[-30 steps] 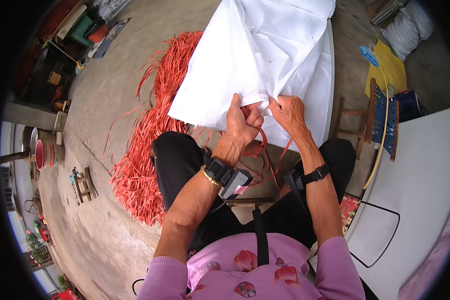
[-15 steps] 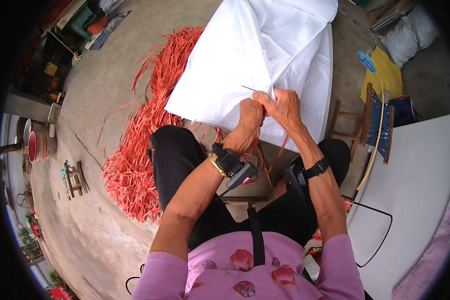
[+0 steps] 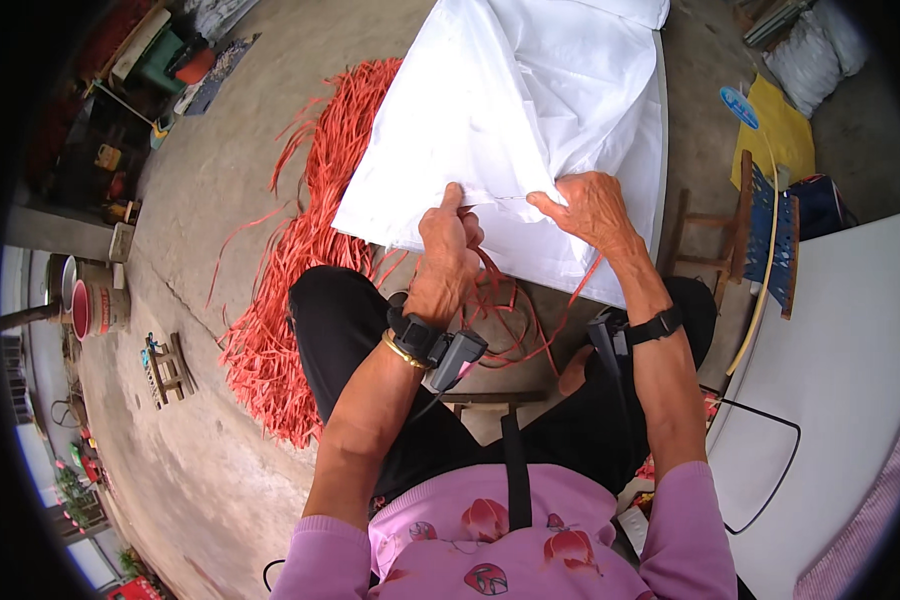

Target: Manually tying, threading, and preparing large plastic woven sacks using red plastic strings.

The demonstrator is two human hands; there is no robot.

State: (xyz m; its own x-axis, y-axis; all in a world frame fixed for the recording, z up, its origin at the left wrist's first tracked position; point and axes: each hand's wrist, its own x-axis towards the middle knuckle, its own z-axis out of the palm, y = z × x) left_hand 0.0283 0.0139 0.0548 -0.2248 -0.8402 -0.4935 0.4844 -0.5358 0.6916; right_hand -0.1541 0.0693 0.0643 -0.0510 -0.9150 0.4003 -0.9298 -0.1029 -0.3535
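A large white woven sheet [image 3: 450,120], perhaps a sack, spreads out in front of my knees. Its near edge is pinched in my left hand [image 3: 448,238], thumb on top and fingers curled beneath. A short way to the right, my right hand [image 3: 592,212] is closed on the same edge, its thumb pointing left. The stretch of edge between them is drawn fairly straight. A thin red strip [image 3: 576,290] hangs from below my right hand and joins loose red loops [image 3: 505,310] between my legs. Whether my right hand also holds something thin is hidden.
A long heap of red plastic strips [image 3: 315,230] lies on the concrete floor to the left. A small stool [image 3: 169,370] and buckets [image 3: 100,300] stand farther left. On the right are a wooden chair [image 3: 740,225], a yellow bag [image 3: 782,130] and a white tabletop [image 3: 820,400].
My hands were together at the sheet's edge; now they are apart, left hand to the left, right hand slightly right. A thin dark needle-like piece that stuck out by them no longer shows.
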